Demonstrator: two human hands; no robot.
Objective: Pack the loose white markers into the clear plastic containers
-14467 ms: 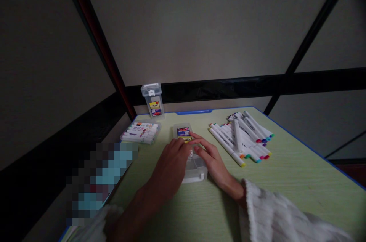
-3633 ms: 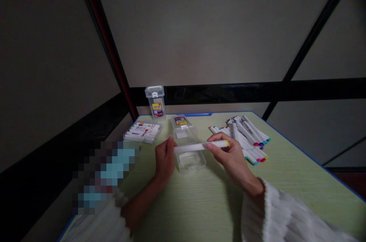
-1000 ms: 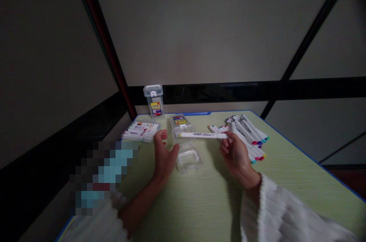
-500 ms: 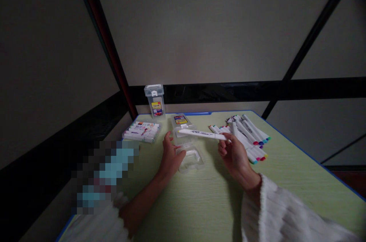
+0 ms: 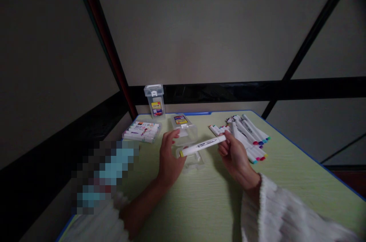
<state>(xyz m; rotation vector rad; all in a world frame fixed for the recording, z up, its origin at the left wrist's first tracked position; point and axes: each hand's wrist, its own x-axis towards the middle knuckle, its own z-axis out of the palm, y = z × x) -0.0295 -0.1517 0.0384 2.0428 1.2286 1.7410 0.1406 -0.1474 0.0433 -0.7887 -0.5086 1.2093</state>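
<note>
Right hand [image 5: 234, 155] pinching marker [image 5: 203, 145]; axis crosswise, yellow end toward wide-spread left hand [image 5: 171, 159]. Beyond left hand: open box [image 5: 191, 132], marker-filled case [image 5: 142, 130].

dim light | dark corners | soft shadow on table [image 5: 200, 207] | pixelated patch [image 5: 107, 173] left

Taking the view as a clock face, a clear lidded box [image 5: 156, 99] with a white clasp stands upright at 9 o'clock. A flat transparent marker case [image 5: 141, 132] lies at 8. The pale green, blue-rimmed table [image 5: 211, 207] spreads across 6; a grey wall panel [image 5: 194, 24] fills 12, and a glossy black band [image 5: 323, 88] reaches 3.
</note>
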